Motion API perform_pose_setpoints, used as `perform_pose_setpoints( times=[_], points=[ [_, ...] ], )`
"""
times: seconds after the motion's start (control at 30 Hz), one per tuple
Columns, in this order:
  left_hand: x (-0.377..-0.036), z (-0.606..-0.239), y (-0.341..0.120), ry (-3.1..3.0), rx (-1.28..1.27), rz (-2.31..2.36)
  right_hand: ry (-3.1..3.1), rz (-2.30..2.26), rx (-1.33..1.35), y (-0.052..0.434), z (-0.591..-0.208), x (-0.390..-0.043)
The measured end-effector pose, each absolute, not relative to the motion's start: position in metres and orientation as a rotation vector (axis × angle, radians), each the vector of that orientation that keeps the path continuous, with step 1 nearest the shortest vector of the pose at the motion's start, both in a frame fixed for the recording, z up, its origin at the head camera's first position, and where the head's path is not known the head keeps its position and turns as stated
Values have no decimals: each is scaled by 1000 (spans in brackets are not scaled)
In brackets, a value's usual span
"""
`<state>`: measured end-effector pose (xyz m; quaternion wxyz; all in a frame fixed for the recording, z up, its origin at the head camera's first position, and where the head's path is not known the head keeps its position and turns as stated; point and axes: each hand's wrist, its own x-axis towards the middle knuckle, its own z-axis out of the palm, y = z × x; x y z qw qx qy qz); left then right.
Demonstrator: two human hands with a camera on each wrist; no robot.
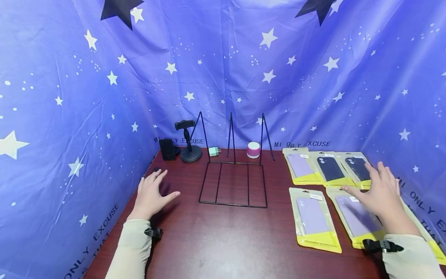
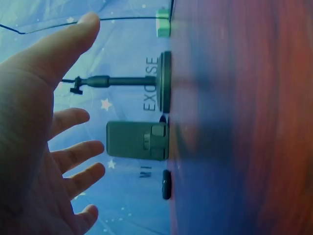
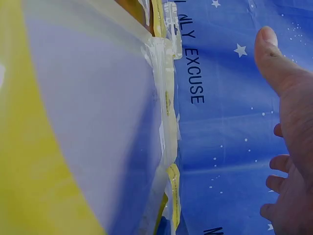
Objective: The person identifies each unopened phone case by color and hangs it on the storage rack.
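Observation:
My left hand (image 1: 151, 197) hovers over the left side of the table, fingers spread and holding nothing. Beyond it are a round-based phone stand (image 1: 190, 154), a black rectangular holder (image 1: 168, 150) and a small black object (image 2: 167, 184). My right hand (image 1: 381, 195), its thumb held apart and the palm bare, hangs above a packaged lilac phone case (image 1: 357, 215). To the left of that lies another packaged lilac phone case (image 1: 312, 215). A black wire rack (image 1: 248, 186) stands between the hands, towards the back. In the right wrist view, a lilac case packet (image 3: 98, 107) fills the left half.
A back row holds a lilac case packet (image 1: 300, 166) and two dark ones (image 1: 331, 168). One more packet lies partly behind my right arm. Behind the rack sit a mint plug adapter (image 1: 213, 151) and a pink-and-white cylinder (image 1: 253, 150). Blue star-patterned cloth (image 1: 216, 69) encloses the table.

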<state>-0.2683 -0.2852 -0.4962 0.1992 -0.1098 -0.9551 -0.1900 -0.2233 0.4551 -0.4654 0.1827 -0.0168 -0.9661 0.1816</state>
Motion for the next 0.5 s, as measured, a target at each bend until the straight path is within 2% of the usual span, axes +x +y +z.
perform_pose_setpoints(
  times=[0.5],
  points=[
    [-270, -507, -264, -2772, -349, -951, -2780, 587, -76, 464, -456, -241]
  ],
)
